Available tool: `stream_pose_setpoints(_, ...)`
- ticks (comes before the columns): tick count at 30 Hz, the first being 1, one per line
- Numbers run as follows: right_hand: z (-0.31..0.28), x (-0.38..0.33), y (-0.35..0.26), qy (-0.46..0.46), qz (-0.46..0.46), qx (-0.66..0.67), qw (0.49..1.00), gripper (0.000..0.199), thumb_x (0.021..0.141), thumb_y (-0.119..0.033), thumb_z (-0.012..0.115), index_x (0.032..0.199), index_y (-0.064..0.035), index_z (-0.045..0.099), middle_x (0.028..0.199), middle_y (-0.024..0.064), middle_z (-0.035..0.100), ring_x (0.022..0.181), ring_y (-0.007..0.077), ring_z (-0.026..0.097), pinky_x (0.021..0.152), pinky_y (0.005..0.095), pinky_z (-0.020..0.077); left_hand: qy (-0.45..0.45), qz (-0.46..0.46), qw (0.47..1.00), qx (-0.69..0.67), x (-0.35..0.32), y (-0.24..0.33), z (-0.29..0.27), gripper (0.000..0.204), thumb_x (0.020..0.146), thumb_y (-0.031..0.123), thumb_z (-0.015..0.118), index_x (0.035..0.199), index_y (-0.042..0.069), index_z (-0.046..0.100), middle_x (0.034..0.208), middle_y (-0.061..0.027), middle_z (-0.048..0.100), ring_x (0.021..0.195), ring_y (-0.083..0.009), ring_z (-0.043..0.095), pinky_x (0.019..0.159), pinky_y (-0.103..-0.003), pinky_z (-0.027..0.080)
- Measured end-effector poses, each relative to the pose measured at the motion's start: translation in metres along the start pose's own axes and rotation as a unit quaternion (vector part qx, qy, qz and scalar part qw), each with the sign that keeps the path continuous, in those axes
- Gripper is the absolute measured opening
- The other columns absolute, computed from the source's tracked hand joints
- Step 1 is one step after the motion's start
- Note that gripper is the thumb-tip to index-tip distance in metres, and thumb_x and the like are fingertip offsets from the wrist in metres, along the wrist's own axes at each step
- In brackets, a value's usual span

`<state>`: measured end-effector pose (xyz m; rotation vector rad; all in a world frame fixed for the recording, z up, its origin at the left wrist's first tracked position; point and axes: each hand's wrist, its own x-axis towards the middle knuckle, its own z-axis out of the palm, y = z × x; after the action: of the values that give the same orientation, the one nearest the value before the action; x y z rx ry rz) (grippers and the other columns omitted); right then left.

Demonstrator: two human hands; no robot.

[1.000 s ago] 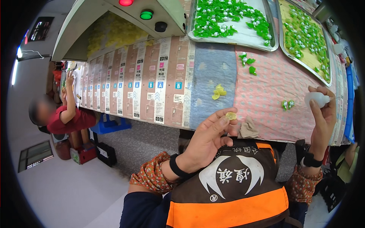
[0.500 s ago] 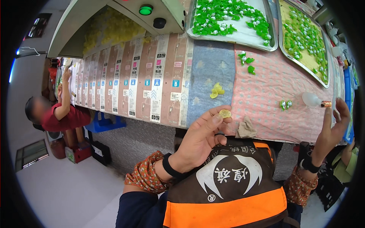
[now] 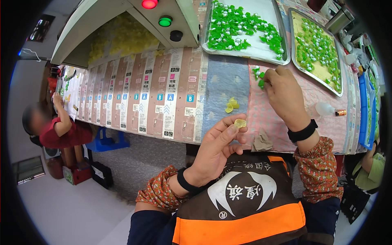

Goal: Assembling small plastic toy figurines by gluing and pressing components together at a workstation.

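Observation:
My left hand is closed, pinching a small translucent yellow plastic piece between thumb and fingertips, above the cloth's near edge. Over the pink cloth my right hand reaches forward with its fingers curled down. Its fingertips are beside a few small green pieces with white eye-like balls; what they grip is hidden. Beyond my left hand, a few loose yellow pieces lie on the blue cloth. A crumpled beige rag rests near the table edge, between my hands.
Two metal trays, one white-lined and one yellow-lined, hold many green pieces at the back. A machine with red and green lights stands at left. A translucent bottle lies right. Another person works far left.
My right hand has moved left and forward from beside the bottle to the small green pieces, its fingers now curled. My left hand still holds the yellow piece.

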<state>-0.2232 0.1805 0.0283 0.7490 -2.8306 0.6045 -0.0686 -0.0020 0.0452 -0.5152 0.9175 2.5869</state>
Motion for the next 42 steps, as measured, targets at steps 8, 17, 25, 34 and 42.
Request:
stream_pose_setpoints(8, 0.004, -0.001, -0.018, -0.007, -0.032, -0.002, 0.999, 0.016, 0.082, -0.004, 0.061, 0.097, -0.0016, 0.056, 0.090, 0.0154, 0.057, 0.090, 0.0366, 0.057, 0.076, 0.0460, 0.0492, 0.005, -0.001, 1.000, -0.006, -0.002, 0.002, -0.016, 0.041, 0.103, 0.024, 0.055, 0.139, 0.004, 0.048, 0.111, -0.0035, 0.063, 0.094, -0.0109, 0.060, 0.073, -0.025, 0.051)
stream_pose_setpoints(17, 0.018, 0.014, -0.033, -0.057, 0.003, 0.005, 0.998, 0.023, 0.077, 0.000, 0.061, 0.099, -0.0019, 0.055, 0.089, 0.0173, 0.060, 0.088, 0.0377, 0.060, 0.075, 0.0479, 0.0505, 0.007, -0.001, 1.000, -0.015, -0.003, 0.002, -0.020, 0.043, 0.102, 0.025, 0.056, 0.139, 0.005, 0.049, 0.109, -0.0024, 0.063, 0.093, -0.0102, 0.061, 0.073, -0.025, 0.051)
stream_pose_setpoints(25, 0.014, 0.016, -0.034, -0.005, -0.106, -0.083, 0.991, 0.025, 0.073, 0.003, 0.061, 0.097, -0.0027, 0.057, 0.088, 0.0153, 0.057, 0.087, 0.0336, 0.057, 0.073, 0.0437, 0.0483, 0.019, 0.005, 1.000, -0.017, -0.005, 0.001, -0.026, 0.041, 0.102, 0.025, 0.057, 0.138, 0.005, 0.050, 0.108, -0.0024, 0.064, 0.092, -0.0099, 0.061, 0.073, -0.025, 0.051)
stream_pose_setpoints(34, -0.004, -0.018, -0.033, -0.062, -0.146, -0.211, 0.965, 0.016, 0.073, -0.002, 0.060, 0.089, -0.0031, 0.056, 0.090, 0.0121, 0.054, 0.086, 0.0290, 0.053, 0.074, 0.0398, 0.0440, 0.020, 0.006, 1.000, -0.017, -0.003, 0.003, -0.026, 0.038, 0.102, 0.023, 0.057, 0.135, 0.006, 0.053, 0.108, -0.0020, 0.063, 0.091, -0.0080, 0.060, 0.072, -0.023, 0.050)
stream_pose_setpoints(42, -0.035, -0.027, -0.020, -0.075, 0.071, 0.337, 0.936, 0.037, 0.094, -0.025, 0.055, 0.122, -0.0005, 0.056, 0.123, 0.0151, 0.057, 0.119, 0.0300, 0.052, 0.095, 0.0423, 0.0444, 0.024, 0.007, 1.000, -0.005, -0.004, 0.002, -0.027, 0.040, 0.103, 0.022, 0.055, 0.138, 0.004, 0.050, 0.109, -0.0032, 0.064, 0.093, -0.0103, 0.060, 0.073, -0.025, 0.051)
